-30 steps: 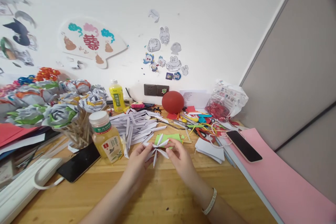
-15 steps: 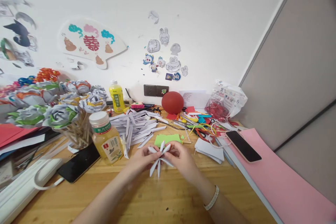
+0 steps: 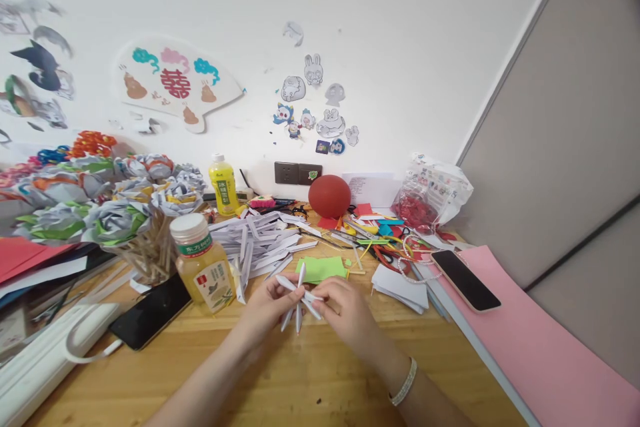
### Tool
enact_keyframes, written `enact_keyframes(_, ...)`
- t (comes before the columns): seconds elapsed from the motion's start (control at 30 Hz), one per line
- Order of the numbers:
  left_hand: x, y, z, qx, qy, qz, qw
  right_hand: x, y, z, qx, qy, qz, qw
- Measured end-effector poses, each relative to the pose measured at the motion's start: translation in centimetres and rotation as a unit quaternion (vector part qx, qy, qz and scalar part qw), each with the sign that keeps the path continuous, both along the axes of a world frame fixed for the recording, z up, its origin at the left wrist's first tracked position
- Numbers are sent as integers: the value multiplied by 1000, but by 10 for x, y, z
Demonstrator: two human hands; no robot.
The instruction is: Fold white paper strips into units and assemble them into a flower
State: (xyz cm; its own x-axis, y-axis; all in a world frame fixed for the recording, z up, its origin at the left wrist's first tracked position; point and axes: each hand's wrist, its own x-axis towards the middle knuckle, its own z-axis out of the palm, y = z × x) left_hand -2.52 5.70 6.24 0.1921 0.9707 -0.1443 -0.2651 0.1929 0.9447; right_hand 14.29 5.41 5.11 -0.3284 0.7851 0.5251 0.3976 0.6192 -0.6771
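Observation:
Between my two hands is a white folded-paper flower [image 3: 300, 298] with several narrow pointed petals spread out like a star. My left hand [image 3: 273, 303] grips it from the left, the thumb pressed near its centre. On the other side, my right hand [image 3: 345, 307] pinches one petal between thumb and fingers. The flower is held a little above the wooden table [image 3: 280, 380]. Just behind it lie green paper sheets [image 3: 321, 269]. Beyond my left hand spreads a heap of folded white paper strips [image 3: 260, 237].
A juice bottle [image 3: 203, 267] and a phone [image 3: 153, 310] are on the left, before paper flowers [image 3: 117, 220] on sticks. White paper slips [image 3: 400, 287] lie right of my hands. Farther back are a red balloon [image 3: 329, 197] and a yellow bottle [image 3: 223, 187]. Another phone [image 3: 465, 279] rests on pink paper [image 3: 540, 340].
The paper flower has turned and tilted in my hands and moved slightly left. My right hand has shifted a little right and down, now pinching a petal on the right side.

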Motion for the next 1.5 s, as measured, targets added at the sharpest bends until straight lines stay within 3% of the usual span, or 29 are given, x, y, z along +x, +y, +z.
enact_keyframes(0.13, -2, 3, 5, -27, -25, -28, 999, 3, 3, -1, -61, 78, -53, 994)
enact_keyframes(0.23, -2, 2, 8, -41, -45, -21, 998, 4, 3, -1, -152, 111, -24, 982)
enact_keyframes(0.3, -2, 2, 9, -39, -50, -24, 998, 3, 3, -1, -176, 83, 1, 981)
enact_keyframes(0.43, -6, 4, 7, -33, 8, -44, 998, 0, 2, 0, -110, 10, -13, 994)
enact_keyframes(0.53, -8, 6, 6, -53, 59, -57, 995, 2, 4, 0, -68, 18, -30, 997)
enact_keyframes(0.67, -7, 4, 9, -66, 55, -73, 994, 5, 6, 0, -60, 42, -30, 997)
enact_keyframes(0.9, -8, -2, 23, 1, 116, -142, 983, 5, 5, 6, -60, 50, -31, 996)
enact_keyframes(1.17, -7, 0, 21, 0, 84, -56, 995, 9, 9, -4, -139, 125, -43, 981)
enact_keyframes(1.37, -6, -1, 21, 17, 82, -40, 996, 1, 6, -8, -268, 162, 100, 945)
enact_keyframes(1.5, -5, -2, 20, 24, 96, -58, 993, -6, 3, -8, -292, 186, 107, 932)
